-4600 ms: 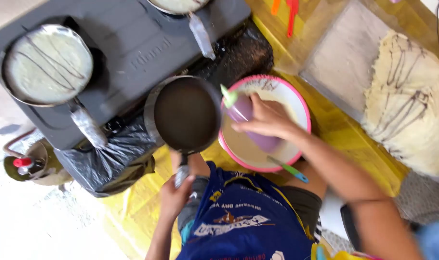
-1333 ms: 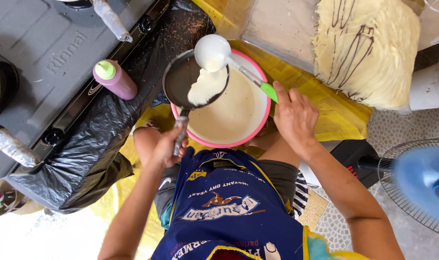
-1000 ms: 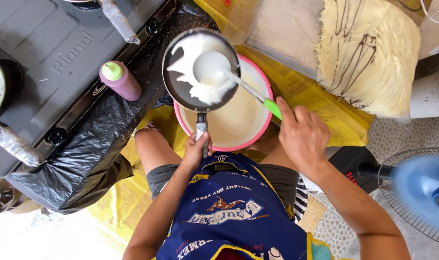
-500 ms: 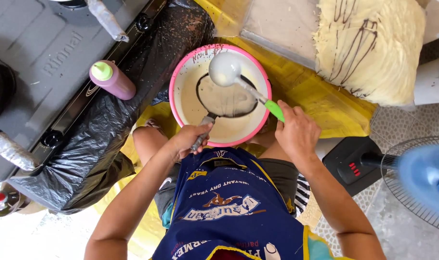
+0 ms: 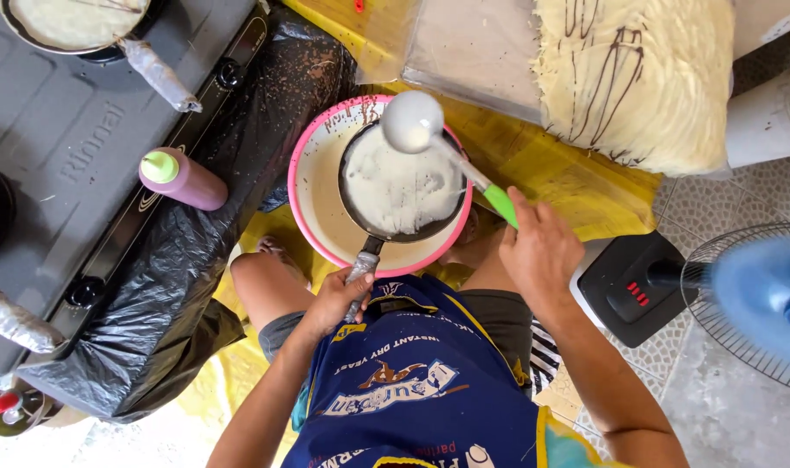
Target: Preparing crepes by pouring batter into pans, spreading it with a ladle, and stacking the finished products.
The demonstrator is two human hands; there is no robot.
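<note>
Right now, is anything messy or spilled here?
Yes. Pale specks spatter the black plastic sheet beside the grey gas stove, and batter streaks smear the pink-rimmed round basin on its inner wall. The small dark frying pan over it has not spilled.

Bright, even daylight, soft shadows, sharp overall; fan blades (image 5: pixel 763 299) motion-blurred at right, slight wide-angle distortion at edges.

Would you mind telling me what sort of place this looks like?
Probably an informal floor-level crepe-cooking spot: a gas stove, a pink batter bowl and a stack of finished crepes.
</note>
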